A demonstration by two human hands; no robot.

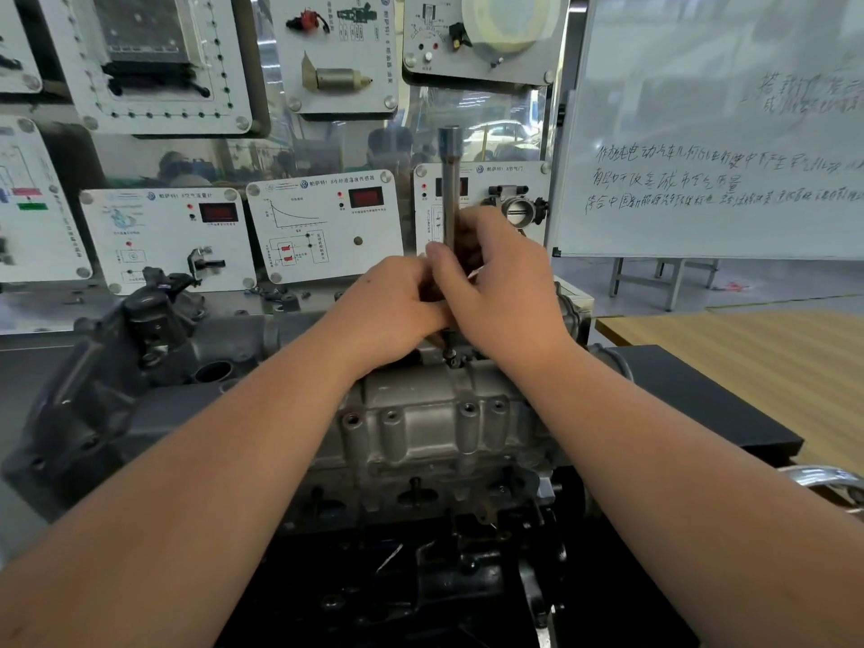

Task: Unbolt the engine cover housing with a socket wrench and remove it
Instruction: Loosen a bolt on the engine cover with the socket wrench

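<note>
A grey cast-metal engine cover housing (435,413) sits on top of the engine block in the middle of the view, with several bolt holes along its near face. A long steel socket wrench shaft (451,180) stands upright over a bolt (450,355) at the housing's far edge. My right hand (495,292) grips the shaft's lower part with curled fingers. My left hand (397,306) is curled round the tool just below and left of it, touching the right hand. The shaft's lower end is hidden behind both hands.
A dark engine part (149,329) with a round opening lies at the left. Training display panels (327,222) line the back wall. A whiteboard (715,133) stands at the right behind a wooden table (748,348). A black bench edge (715,404) runs along the right.
</note>
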